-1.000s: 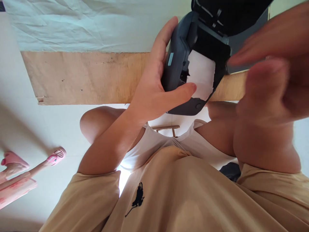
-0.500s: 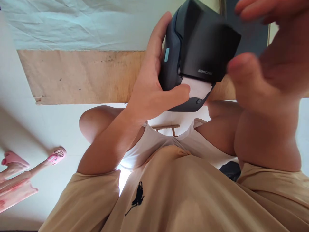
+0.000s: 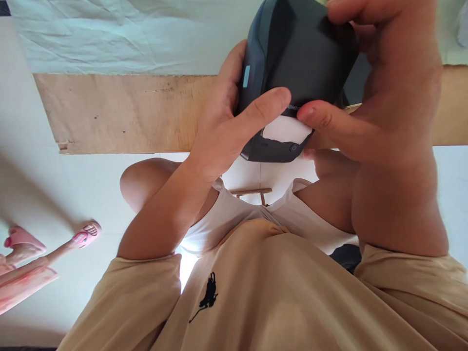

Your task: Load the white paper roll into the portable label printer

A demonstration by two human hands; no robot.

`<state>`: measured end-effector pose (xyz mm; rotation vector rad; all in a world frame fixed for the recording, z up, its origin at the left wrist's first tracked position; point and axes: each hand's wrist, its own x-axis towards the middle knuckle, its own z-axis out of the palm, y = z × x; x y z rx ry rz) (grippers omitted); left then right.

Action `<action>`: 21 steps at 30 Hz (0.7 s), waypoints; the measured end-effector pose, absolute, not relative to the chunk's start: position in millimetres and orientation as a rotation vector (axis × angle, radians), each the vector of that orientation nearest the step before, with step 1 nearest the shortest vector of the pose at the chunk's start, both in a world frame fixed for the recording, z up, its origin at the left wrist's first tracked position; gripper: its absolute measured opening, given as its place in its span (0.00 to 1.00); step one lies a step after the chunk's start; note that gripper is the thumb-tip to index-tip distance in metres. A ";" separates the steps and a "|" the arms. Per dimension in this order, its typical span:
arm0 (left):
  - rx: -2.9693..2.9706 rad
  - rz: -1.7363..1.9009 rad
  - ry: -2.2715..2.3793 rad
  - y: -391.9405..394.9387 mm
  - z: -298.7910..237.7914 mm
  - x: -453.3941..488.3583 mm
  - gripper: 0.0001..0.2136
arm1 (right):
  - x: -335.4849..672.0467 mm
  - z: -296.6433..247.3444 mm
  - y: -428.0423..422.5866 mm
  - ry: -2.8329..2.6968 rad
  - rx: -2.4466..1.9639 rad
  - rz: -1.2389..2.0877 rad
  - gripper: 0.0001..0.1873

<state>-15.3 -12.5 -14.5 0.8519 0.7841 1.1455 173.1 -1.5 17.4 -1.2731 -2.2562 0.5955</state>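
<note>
A dark label printer is held up over the table's near edge, its lid down and its front tilted toward me. White label paper sticks out of the slot below the lid, above a small round power button. My left hand wraps the printer's left side, with the thumb lying on the lid's lower front edge. On the other side, my right hand grips the lid, its thumb near the printed brand name and its fingers over the far right corner. The printer hides some of the fingers of both hands.
Light cloth covers the far part of the wooden table. A dark flat object lies behind the printer, partly hidden. At the lower left, another person's foot in a pink slipper stands on the pale floor.
My right hand has come in from the right and taken hold of the printer's lid. My left thumb has moved from the paper up onto the lid. The printer has shifted slightly left.
</note>
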 end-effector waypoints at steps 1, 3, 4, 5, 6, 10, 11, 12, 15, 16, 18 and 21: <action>0.816 1.169 0.734 -11.7 -13.9 -12.3 0.15 | 172.6 16.7 -1.9 -2.246 -1.281 0.588 0.34; 0.700 1.215 0.687 -10.1 -8.4 -4.7 0.12 | 172.0 15.7 -3.1 -2.238 -1.291 0.577 0.33; 0.656 1.214 0.701 -9.6 -3.9 -0.9 0.09 | 172.0 15.4 -3.8 -2.241 -1.300 0.569 0.33; 0.631 1.199 0.724 -9.2 1.1 2.6 0.10 | 172.2 15.3 -4.5 -2.246 -1.307 0.559 0.34; 0.621 1.194 0.756 -9.1 5.6 5.5 0.14 | 172.9 15.3 -5.0 -2.256 -1.312 0.541 0.35; 0.525 1.271 0.917 -9.9 9.8 10.5 0.16 | 179.6 16.7 -5.9 -2.342 -1.247 0.364 0.33; 0.497 1.302 0.930 -10.3 6.6 10.0 0.15 | 181.7 17.0 -5.7 -2.363 -1.231 0.328 0.33; 0.485 1.331 0.918 -10.6 2.5 9.0 0.16 | 183.5 17.1 -5.3 -2.376 -1.223 0.310 0.32; 0.509 1.421 0.787 -11.2 -9.3 4.0 0.18 | 184.8 18.5 -4.0 -2.388 -1.222 0.334 0.33; 0.502 1.438 0.750 -11.3 -11.3 2.4 0.18 | 183.7 20.0 -3.7 -2.388 -1.219 0.341 0.33; 0.464 1.437 0.722 -11.1 -11.5 0.8 0.16 | 180.0 24.7 -4.3 -2.371 -1.271 0.346 0.37; 0.470 1.376 0.798 -10.2 -3.8 3.0 0.13 | 176.4 30.8 -9.2 -2.215 -1.554 0.440 0.44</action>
